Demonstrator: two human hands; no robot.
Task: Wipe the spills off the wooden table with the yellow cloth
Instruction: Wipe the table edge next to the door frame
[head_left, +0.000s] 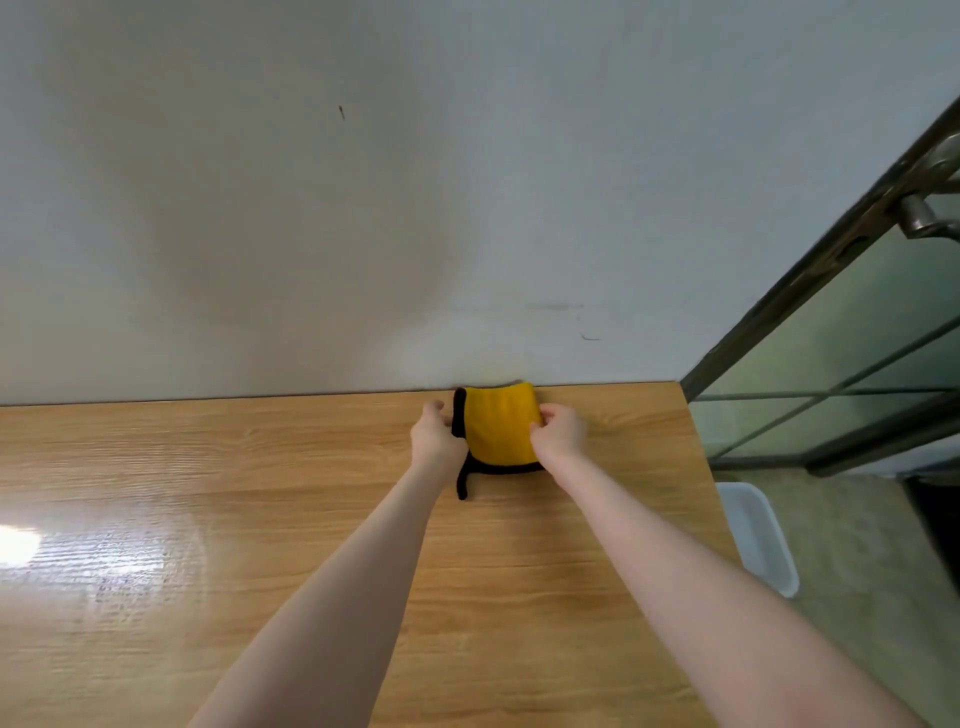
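A folded yellow cloth (498, 423) with black trim lies on the wooden table (208, 493), at its far edge against the wall. My left hand (435, 434) pinches the cloth's black left edge. On the opposite side my right hand (560, 430) grips the cloth's right side, fingers curled over it. A black loop of the trim hangs out toward me below the cloth. No spill shows clearly; a bright glare lies on the table at the left.
A pale wall (363, 208) rises directly behind the table. At the right stands a dark-framed glass door (831, 374) with a metal handle. A white plastic bin (758, 535) sits on the floor beside the table's right edge.
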